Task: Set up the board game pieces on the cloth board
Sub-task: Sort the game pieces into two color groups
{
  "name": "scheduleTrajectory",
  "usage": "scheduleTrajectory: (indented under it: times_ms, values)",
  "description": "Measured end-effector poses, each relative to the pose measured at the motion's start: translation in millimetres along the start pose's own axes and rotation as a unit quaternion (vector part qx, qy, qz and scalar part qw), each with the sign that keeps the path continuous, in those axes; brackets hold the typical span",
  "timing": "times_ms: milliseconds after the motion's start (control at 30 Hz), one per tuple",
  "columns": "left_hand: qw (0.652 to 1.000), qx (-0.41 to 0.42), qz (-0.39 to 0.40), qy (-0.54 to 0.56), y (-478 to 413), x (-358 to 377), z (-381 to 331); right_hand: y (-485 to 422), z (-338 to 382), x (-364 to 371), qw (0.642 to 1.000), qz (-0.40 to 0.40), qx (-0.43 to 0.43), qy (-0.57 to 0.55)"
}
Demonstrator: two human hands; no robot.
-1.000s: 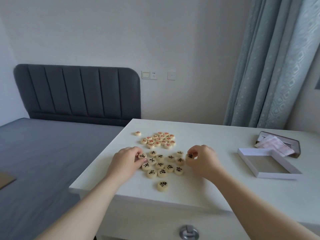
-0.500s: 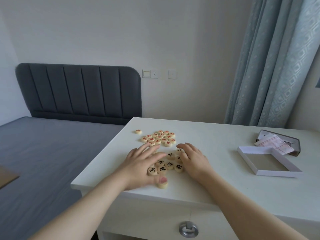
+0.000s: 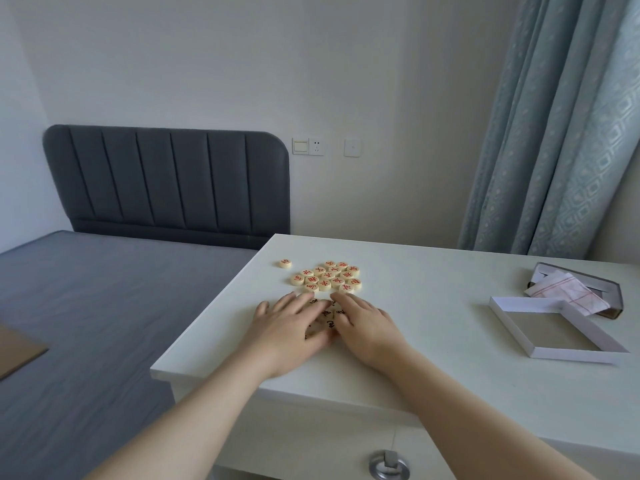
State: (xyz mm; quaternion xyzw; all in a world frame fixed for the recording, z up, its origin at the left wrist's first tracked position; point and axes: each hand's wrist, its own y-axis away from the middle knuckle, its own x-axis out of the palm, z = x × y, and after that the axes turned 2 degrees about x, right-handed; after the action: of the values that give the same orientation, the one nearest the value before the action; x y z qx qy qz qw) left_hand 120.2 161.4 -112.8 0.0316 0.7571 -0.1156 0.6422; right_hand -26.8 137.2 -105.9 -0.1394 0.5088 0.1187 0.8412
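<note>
Several round cream pieces with red characters (image 3: 328, 278) lie in a cluster on the white table (image 3: 433, 292), and one red piece (image 3: 285, 263) sits apart to their left. Just in front of them, the black-character pieces (image 3: 326, 315) are mostly covered by my two hands. My left hand (image 3: 289, 325) lies flat with fingers spread over their left side. My right hand (image 3: 363, 322) lies flat against their right side. Both hands press the pieces together. The folded cloth board (image 3: 568, 295), white with red lines, rests on a box at the right.
A white box lid (image 3: 519, 306) lies upturned at the right, in front of a darker box tray (image 3: 613, 296). A grey bed (image 3: 86, 306) stands left of the table. Curtains (image 3: 561, 133) hang behind. A metal drawer pull (image 3: 388, 466) shows below the table's front edge.
A second ago each hand pinched a black piece; both then flattened. The hands have since slid closer together over the black pieces, gathering in the stray one near the front edge.
</note>
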Motion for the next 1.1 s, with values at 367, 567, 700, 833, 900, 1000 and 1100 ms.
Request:
scheduleTrajectory:
  times_ms: [367,567,700,833,900,1000,1100]
  values:
    - [0.999,0.049,0.011,-0.012,-6.0,5.1,5.1,-3.2,0.3,3.0,1.000,0.022,-0.011,-0.014]
    - [0.939,-0.003,-0.149,0.311,-2.0,-3.7,11.2,-3.6,3.2,-6.4,0.979,-0.018,0.046,-0.197]
    - [0.910,-0.005,-0.080,0.406,-3.9,-4.5,11.3,-4.6,8.6,-4.5,0.974,-0.003,0.033,-0.225]
    - [0.869,-0.040,-0.091,0.486,-12.7,-12.0,28.5,-17.2,-1.8,-15.8,0.954,-0.039,0.061,-0.291]
    - [0.872,-0.050,-0.115,0.473,-25.5,-13.8,41.4,-30.4,-15.2,-21.3,0.961,-0.054,0.078,-0.259]
    - [0.925,-0.054,-0.077,0.369,-52.4,-8.4,59.4,-53.9,-33.9,-20.4,0.986,-0.019,0.079,-0.148]
    - [0.956,-0.052,-0.016,0.289,-78.8,-2.5,72.2,-78.9,-42.9,-18.4,0.996,0.009,0.073,-0.051]
